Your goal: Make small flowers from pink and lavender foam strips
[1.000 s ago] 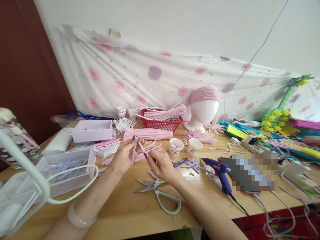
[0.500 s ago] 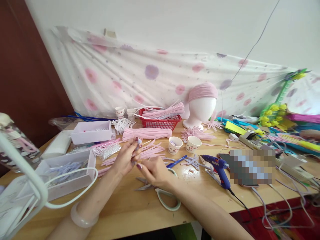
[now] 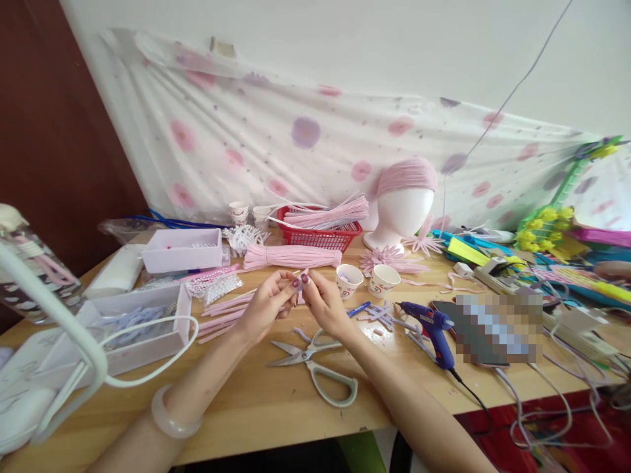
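In the middle of the head view, my left hand (image 3: 270,299) and my right hand (image 3: 324,302) meet, thumbs and fingers pinched. Between the fingertips shows a small lavender piece of pipe cleaner (image 3: 304,274), mostly covered by the fingers. Scissors (image 3: 306,355) with pale handles lie spread on the table just below the hands. Pink pipe cleaners (image 3: 224,314) lie loose to the left, and a tied pink bundle (image 3: 293,257) lies behind the hands. Beside my right hand stand two paper cups (image 3: 349,289), one holding lavender bits. A blue pen (image 3: 359,309) and short lavender pieces (image 3: 380,316) lie near them.
A blue glue gun (image 3: 434,328) and a phone (image 3: 473,348) lie right, with cables. A red basket (image 3: 320,238) and a white foam head (image 3: 404,217) stand behind. White boxes (image 3: 183,253) and a white lamp arm (image 3: 73,328) are at left.
My hands have moved right and slightly up, and the fingertips now meet side by side. More of the scissors shows. The view has shifted a little.
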Available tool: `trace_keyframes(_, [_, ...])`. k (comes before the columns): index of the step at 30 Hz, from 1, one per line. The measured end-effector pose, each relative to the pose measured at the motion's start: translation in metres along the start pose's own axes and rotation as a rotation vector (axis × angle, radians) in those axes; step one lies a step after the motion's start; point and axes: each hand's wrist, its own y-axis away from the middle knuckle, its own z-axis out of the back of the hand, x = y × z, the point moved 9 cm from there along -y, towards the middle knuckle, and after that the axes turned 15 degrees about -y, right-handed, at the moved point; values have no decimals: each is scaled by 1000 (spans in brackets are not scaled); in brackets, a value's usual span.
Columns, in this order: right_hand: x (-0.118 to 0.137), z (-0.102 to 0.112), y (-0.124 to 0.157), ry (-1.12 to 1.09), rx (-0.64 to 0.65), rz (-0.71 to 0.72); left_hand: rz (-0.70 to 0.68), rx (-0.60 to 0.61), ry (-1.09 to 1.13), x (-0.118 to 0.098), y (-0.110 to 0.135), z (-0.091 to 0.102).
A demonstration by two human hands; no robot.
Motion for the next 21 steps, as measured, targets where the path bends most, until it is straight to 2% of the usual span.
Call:
trace_keyframes(7, [-17, 22, -11, -333, -109, -113, 93, 153, 20, 8, 3, -8])
trace_keyframes(12, [-19, 22, -18, -387, -35, -166, 72, 120, 8, 12, -5, 5])
trace_keyframes(15, [-17, 24, -17, -372, -29, -160, 47, 97, -36, 8, -7, 13])
trace_keyframes(21, [-7, 33, -16, -146, -55, -101, -42, 107, -196, -7, -5, 15])
